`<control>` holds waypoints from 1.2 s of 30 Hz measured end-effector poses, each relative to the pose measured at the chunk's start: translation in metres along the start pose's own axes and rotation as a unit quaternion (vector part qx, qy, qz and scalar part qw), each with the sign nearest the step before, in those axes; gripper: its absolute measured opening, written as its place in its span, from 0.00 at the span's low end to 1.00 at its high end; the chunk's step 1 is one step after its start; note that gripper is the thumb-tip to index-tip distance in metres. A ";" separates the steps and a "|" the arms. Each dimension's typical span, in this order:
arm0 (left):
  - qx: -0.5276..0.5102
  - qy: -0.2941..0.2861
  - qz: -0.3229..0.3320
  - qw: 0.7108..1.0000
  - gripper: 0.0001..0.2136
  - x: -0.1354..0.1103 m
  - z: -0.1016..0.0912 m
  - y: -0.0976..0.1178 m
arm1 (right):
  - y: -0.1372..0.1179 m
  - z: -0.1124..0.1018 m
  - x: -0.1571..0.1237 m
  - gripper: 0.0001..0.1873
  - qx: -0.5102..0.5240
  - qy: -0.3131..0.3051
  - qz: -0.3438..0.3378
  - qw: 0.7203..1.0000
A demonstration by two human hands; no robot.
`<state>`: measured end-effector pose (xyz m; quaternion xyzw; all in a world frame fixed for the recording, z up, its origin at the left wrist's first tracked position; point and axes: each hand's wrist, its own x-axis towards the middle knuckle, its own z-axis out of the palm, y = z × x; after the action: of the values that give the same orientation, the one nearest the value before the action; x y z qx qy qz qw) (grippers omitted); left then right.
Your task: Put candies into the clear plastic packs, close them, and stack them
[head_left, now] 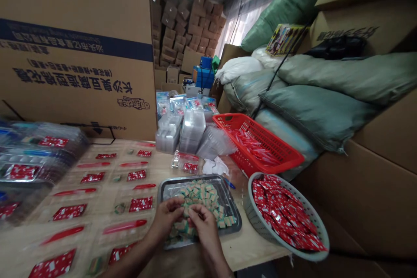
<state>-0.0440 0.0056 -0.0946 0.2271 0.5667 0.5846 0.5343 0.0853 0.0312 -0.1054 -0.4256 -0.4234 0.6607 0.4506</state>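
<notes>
A dark rectangular tray (pixel 233 204) holds a heap of small green-and-tan striped blocks (pixel 203 193). Over its near half, my left hand (pixel 169 216) and my right hand (pixel 205 222) come close together, thumbs and fingers pinched. What sits between the fingertips blends with the blocks behind, so I cannot make it out. Left of the tray, clear plastic packs lie in rows, holding red dotted packets (pixel 140 203), red sticks (pixel 125 226) and, in some, a striped block (pixel 119 208).
To the right stand a grey basket (pixel 257 213) of red packets and a red basket (pixel 283 166) of pink-red sticks. Stacked clear plastic shells (pixel 192 130) rise behind the tray. A large carton (pixel 78 74) walls the back left; stuffed sacks (pixel 319 113) pile up at right.
</notes>
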 end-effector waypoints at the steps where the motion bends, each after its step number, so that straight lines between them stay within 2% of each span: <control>1: 0.002 -0.002 -0.007 1.000 0.18 -0.002 0.000 -0.001 | 0.004 0.002 0.001 0.20 -0.019 0.007 -0.001 1.000; 3: 0.016 -0.012 -0.019 1.000 0.17 -0.008 -0.001 -0.001 | 0.011 0.005 0.000 0.20 -0.058 0.030 -0.025 0.998; 6: 0.035 -0.061 -0.028 0.997 0.17 -0.015 -0.006 0.002 | 0.017 0.008 -0.008 0.15 -0.147 0.051 -0.096 0.983; 9: 0.042 -0.102 -0.011 0.994 0.18 -0.017 -0.015 0.001 | 0.018 0.006 -0.015 0.10 -0.236 0.021 -0.158 0.959; 12: 0.043 -0.085 -0.006 0.995 0.20 -0.014 -0.020 -0.005 | 0.015 -0.003 -0.009 0.12 -0.307 -0.024 -0.186 0.933; 14: 0.025 -0.074 -0.031 0.996 0.20 -0.013 -0.021 -0.009 | 0.008 -0.012 0.002 0.13 -0.386 -0.016 -0.202 0.900; 17: -0.009 -0.076 -0.066 0.995 0.21 -0.016 -0.019 -0.007 | -0.003 -0.022 0.021 0.10 -0.539 0.025 -0.218 0.813; 19: -0.027 -0.083 -0.073 0.993 0.20 -0.018 -0.019 -0.004 | -0.007 -0.024 0.028 0.09 -0.599 0.004 -0.223 0.769; 20: -0.037 -0.082 -0.071 0.993 0.20 -0.019 -0.020 -0.003 | -0.008 -0.025 0.029 0.09 -0.606 -0.014 -0.234 0.760; 21: -0.047 -0.079 -0.066 0.994 0.20 -0.019 -0.021 -0.002 | -0.008 -0.025 0.029 0.10 -0.601 -0.030 -0.249 0.759; 23: -0.053 -0.067 -0.054 0.995 0.20 -0.018 -0.024 -0.001 | -0.005 -0.026 0.026 0.10 -0.565 -0.037 -0.271 0.778; 25: -0.046 -0.057 -0.040 0.997 0.19 -0.015 -0.027 -0.001 | -0.002 -0.028 0.024 0.09 -0.523 -0.014 -0.261 0.811; 27: -0.028 -0.052 -0.030 0.998 0.19 -0.013 -0.027 -0.001 | 0.001 -0.030 0.024 0.09 -0.501 0.009 -0.242 0.831; 30: -0.017 -0.053 -0.013 0.998 0.18 -0.012 -0.023 0.001 | 0.001 -0.030 0.025 0.09 -0.494 0.005 -0.262 0.829; 32: -0.021 -0.059 -0.005 0.998 0.17 -0.012 -0.018 0.003 | 0.002 -0.028 0.026 0.09 -0.470 -0.003 -0.272 0.840; 36: -0.020 -0.055 0.006 0.998 0.16 -0.011 -0.008 0.004 | 0.002 -0.016 0.021 0.08 -0.388 0.007 -0.229 0.893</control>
<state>-0.0490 -0.0072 -0.0897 0.2519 0.5235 0.5853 0.5655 0.0954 0.0533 -0.1155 -0.4625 -0.7287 0.3193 0.3915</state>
